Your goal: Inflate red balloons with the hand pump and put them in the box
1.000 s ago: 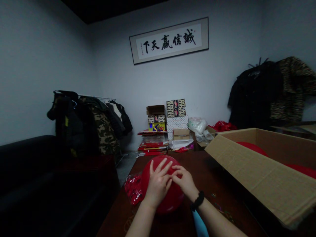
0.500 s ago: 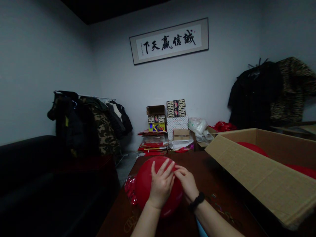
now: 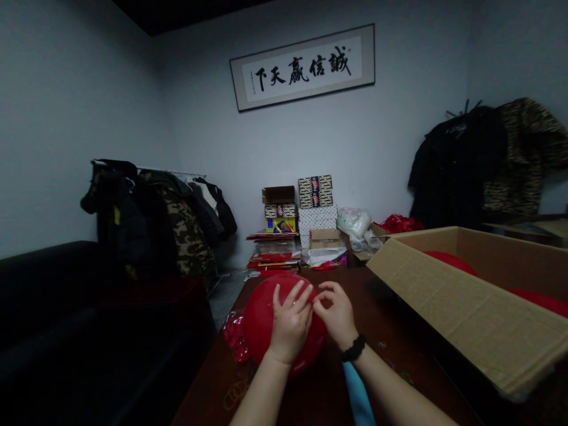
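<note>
A round, inflated red balloon rests at the middle of the dark brown table. Across its near upper side lies my left hand, outer fingers spread against the balloon, with the thumb side turned inward and partly hidden. My right hand is at the balloon's right edge, thumb and forefinger pinched together beside the left fingers. Whatever sits in that pinch is too small to make out. A shiny clear packet of red pieces touches the balloon's left side. Thin loops like rubber bands lie nearer me.
An open cardboard box with red balloons inside occupies the right side. A blue strip shows under my right forearm. Stacked boxes stand beyond the table, a black sofa at left. More small loops lie at right.
My right hand has risen slightly, and its thumb and forefinger now form a clearer ring. The left hand stays on the balloon. More of the blue strip shows.
</note>
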Available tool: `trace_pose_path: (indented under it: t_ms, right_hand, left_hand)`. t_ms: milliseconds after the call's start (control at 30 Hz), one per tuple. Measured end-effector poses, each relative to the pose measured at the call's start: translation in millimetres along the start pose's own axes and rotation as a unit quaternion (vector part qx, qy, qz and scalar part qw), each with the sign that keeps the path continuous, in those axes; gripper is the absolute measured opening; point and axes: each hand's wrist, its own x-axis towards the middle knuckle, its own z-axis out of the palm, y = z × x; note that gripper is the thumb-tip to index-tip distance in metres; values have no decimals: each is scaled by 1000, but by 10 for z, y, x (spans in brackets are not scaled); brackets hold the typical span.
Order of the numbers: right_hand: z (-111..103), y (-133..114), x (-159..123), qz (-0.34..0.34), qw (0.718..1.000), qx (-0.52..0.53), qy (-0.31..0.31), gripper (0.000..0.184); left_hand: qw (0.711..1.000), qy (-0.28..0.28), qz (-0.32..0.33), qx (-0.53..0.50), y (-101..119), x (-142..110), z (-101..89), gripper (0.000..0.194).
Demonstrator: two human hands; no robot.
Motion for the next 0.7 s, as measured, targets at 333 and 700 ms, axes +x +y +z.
trace_pose_path:
  t_ms: [333,700]
  right_hand:
    - [-227,127,15,1,975,76,-208,35]
    - [-557,-11,145,-213,934,-242,-151,10]
  left_hand:
    - [972,5,-171,-163,-118,-54,73,10]
    - [963,-9,-178,-204,-166,-33,53,10]
